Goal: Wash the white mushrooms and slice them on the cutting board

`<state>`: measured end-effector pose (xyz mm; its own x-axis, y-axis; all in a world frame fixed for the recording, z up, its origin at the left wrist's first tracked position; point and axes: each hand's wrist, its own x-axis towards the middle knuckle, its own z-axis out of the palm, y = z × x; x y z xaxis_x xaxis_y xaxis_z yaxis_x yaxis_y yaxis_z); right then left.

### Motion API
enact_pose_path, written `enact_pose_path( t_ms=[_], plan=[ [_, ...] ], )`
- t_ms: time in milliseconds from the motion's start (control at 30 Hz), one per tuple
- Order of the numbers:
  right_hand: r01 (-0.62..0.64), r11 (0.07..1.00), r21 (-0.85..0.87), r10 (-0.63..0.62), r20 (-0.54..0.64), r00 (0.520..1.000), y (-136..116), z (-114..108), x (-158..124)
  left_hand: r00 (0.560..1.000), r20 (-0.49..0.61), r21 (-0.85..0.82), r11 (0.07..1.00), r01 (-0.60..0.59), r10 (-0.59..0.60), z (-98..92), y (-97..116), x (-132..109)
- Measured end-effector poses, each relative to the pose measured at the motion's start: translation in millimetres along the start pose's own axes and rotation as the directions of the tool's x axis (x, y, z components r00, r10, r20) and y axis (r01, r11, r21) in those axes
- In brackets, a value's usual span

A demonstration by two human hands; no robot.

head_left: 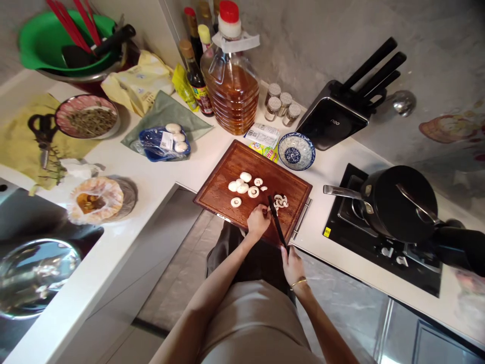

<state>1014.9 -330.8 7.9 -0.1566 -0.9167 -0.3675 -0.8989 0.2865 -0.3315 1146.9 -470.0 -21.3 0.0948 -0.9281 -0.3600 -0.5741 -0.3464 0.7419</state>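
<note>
While the handle of a black knife (276,220) is gripped in the closed right hand (293,265), the blade is held over a wooden board (227,162), close beside the left hand (259,221). The left fingers are bent down to the board; whether a mushroom is pinched beneath them cannot be told. Sliced mushroom (281,202) is heaped just beyond the blade, and uncut mushrooms (242,184) are grouped near the middle of the board. For even, safe slices, the left fingertips are best tucked back from the edge, and each mushroom is best rested on a flat side so that rolling is avoided. Behind the board, the patterned inside of a blue-and-white bowl (296,151) is shown, and amber liquid is held in a large bottle (233,86). Farther left, more white mushrooms are seated in a blue tray (151,144), partly covered by clear film. Dried greenish bits are contained in a pink bowl (65,108), brownish matter in a bag-lined tub (78,199), and red-handled tools in a green basin (34,43). On the stove, the contents of a black pot (397,202) are hidden by its lid.
</note>
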Motion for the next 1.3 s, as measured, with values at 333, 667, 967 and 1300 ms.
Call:
enact_pose_path(
  t_ms=[333,667,967,1300],
  plan=[
    [0.065,0.998,0.019,-0.065,0.043,0.997,5.9,0.9,14.2,0.996,0.013,-0.328,0.941,0.088,-0.089,2.4,-21.7,-0.9],
    [0.037,0.997,0.074,-0.038,0.021,0.999,11.3,-7.6,16.5,0.999,-0.007,-0.121,0.992,0.033,-0.034,0.2,-10.2,2.5],
    [0.039,0.995,0.088,-0.043,0.039,0.998,7.8,-19.0,2.8,0.999,-0.008,-0.069,0.997,0.044,-0.045,-0.5,-9.7,-2.8],
    [0.048,0.994,0.102,-0.052,0.035,0.998,6.1,-20.0,2.7,0.999,-0.029,-0.072,0.997,0.022,-0.024,1.6,-10.8,-4.2]
  ],
)
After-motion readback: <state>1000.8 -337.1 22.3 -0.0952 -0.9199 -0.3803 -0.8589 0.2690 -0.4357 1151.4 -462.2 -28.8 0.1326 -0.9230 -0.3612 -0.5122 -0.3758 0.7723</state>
